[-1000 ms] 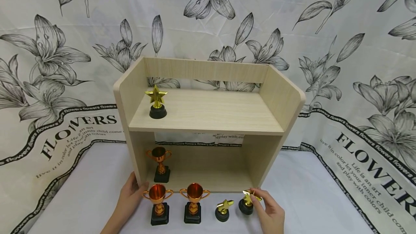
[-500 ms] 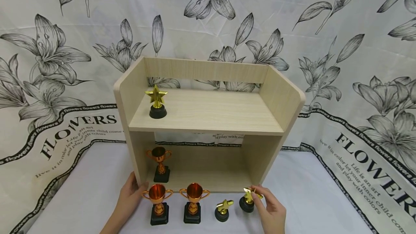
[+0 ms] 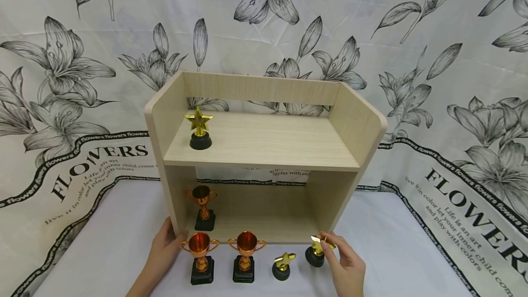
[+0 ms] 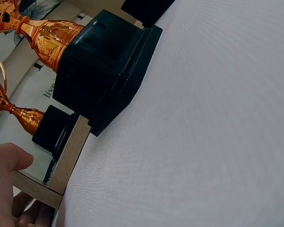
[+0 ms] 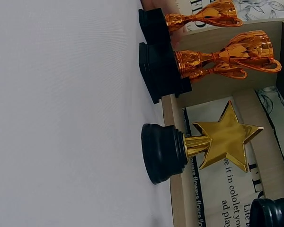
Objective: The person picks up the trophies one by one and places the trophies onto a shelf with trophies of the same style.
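Note:
My left hand grips the lower front corner of the wooden shelf unit, thumb inside the side panel and fingers outside. My right hand pinches the star of a gold star trophy, its round black base tilted. In the right wrist view that base shows at the lower right corner. Beside it on the cloth stands another gold star trophy. Two bronze two-handled cup trophies stand further left, before the shelf.
On the upper shelf, a gold star trophy stands at the left. Below it, a bronze cup trophy sits in the lower compartment's left side. White cloth covers the table, and a flower-printed curtain hangs behind.
My right hand has shifted slightly right with the pinched star trophy, whose base now sits a little higher in the head view. My left hand stays on the shelf corner.

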Available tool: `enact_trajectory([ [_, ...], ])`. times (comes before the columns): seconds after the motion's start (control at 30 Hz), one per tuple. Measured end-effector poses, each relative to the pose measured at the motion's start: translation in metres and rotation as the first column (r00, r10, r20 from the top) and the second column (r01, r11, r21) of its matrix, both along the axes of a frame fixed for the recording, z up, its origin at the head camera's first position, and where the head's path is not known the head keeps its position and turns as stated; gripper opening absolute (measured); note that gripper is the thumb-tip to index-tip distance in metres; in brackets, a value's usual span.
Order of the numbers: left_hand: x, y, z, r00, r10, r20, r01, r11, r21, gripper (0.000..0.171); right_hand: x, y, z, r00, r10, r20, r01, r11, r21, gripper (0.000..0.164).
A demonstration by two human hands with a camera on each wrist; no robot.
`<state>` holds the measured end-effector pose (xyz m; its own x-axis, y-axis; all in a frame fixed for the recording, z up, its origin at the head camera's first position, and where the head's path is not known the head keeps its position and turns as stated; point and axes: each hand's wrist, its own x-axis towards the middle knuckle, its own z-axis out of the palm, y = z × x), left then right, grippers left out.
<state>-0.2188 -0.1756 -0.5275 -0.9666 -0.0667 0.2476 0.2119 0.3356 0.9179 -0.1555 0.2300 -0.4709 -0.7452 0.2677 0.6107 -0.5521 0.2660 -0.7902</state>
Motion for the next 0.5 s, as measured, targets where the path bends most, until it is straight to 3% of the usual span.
enact_trajectory([
  [0.1,-0.0005,0.0,-0.0003,1.0,-0.001,-0.002,0.001,1.0,-0.002,0.056,0.0001,0.0004,0.0016,1.0,-0.017,0.015,0.017,1.0,0.012,0.024],
  [0.2,-0.0005,0.0,-0.0004,1.0,-0.001,0.006,0.001,1.0,0.002,0.055,-0.0012,0.0011,0.0028,1.0,0.01,-0.029,-0.01,1.0,-0.005,0.025],
  [0.43,-0.0002,0.0004,-0.0005,1.0,0.006,0.013,-0.006,1.0,0.014,0.055,-0.0011,0.0012,0.006,0.998,-0.039,0.049,0.038,0.999,0.022,0.024],
  [0.5,-0.0004,0.0006,-0.0008,1.0,0.003,0.01,-0.003,1.0,0.018,0.056,-0.0012,0.0012,0.0066,1.0,-0.021,0.022,0.02,1.0,0.017,0.024],
])
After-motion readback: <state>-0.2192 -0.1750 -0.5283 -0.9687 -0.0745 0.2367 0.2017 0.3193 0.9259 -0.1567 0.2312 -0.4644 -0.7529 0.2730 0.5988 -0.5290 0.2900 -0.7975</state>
